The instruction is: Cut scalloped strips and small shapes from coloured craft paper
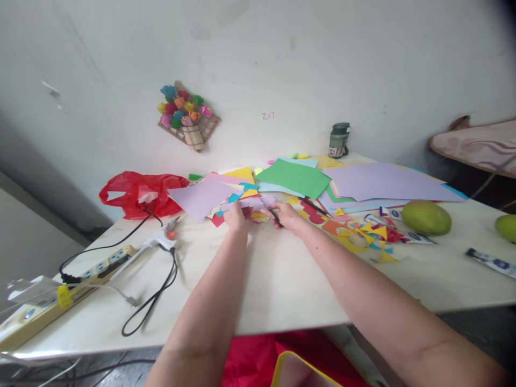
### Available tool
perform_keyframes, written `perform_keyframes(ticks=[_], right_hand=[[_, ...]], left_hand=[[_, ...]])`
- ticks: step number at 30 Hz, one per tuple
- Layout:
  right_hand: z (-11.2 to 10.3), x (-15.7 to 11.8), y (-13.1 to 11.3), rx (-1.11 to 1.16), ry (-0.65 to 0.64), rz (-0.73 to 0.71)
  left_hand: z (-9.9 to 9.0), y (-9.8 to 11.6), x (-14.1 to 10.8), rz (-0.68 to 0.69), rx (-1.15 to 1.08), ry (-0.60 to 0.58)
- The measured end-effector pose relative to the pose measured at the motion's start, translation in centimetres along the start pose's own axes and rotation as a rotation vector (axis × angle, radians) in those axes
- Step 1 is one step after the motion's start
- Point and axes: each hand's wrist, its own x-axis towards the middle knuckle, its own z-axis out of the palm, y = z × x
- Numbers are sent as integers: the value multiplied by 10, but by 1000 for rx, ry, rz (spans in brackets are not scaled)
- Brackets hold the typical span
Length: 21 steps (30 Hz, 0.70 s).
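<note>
My left hand point(237, 216) is closed on a piece of light purple paper point(255, 203) near the middle of the table. Just to its right, my right hand point(283, 214) grips black-handled scissors point(274, 216), whose blades point up and left to the edge of that paper. Cut scraps in red, yellow and blue lie around and behind both hands. A large purple sheet point(201, 196) lies behind my left hand, and a green sheet point(296, 177) lies farther back. Right of my right hand are red cut shapes point(313, 212) and a dark pen point(316, 207).
A red plastic bag point(137, 188), a glue gun point(167, 236) with its cable, and a power strip point(100, 269) are at left. On the right lie yellow scraps point(357, 236), glue tubes point(489, 262) and a green mango point(426, 217). A bottle point(338, 141) stands at the back.
</note>
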Motion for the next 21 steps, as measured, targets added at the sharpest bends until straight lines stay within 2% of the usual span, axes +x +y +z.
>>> perform_keyframes(ticks=[7, 17, 21], right_hand=[[0, -2, -2, 34, -4, 22], [-7, -5, 0, 40, -144, -50], [-7, -7, -1, 18, -182, -60]], left_hand=[[0, -4, 8, 65, -54, 48], [1, -3, 11, 31, -235, 24], [1, -5, 10, 40, -280, -45]])
